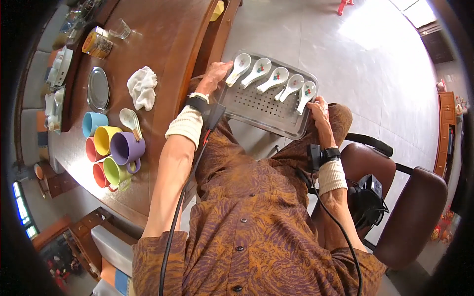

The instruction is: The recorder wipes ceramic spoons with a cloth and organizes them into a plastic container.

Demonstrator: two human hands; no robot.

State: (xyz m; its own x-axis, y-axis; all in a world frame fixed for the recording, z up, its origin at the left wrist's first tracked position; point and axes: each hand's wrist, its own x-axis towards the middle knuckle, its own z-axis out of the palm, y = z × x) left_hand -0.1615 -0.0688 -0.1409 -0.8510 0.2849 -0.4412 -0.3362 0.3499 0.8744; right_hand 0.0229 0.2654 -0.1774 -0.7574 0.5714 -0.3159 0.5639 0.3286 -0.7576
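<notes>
A perforated stainless steel tray is held out over my lap, beside the wooden table. My left hand grips its left rim, and my right hand has hold of the right rim. Along the tray's far side lie several white ceramic soup spoons in a row, bowls pointing away from me. Red and green motifs show in their bowls. At the left end, the spoon seems to rest on another one. The fingers under the rim are partly hidden.
On the wooden table stand several coloured mugs, stacked spoons, a crumpled white cloth, an oval metal dish, a jar and a glass. A brown chair is at right. Cables run along both arms.
</notes>
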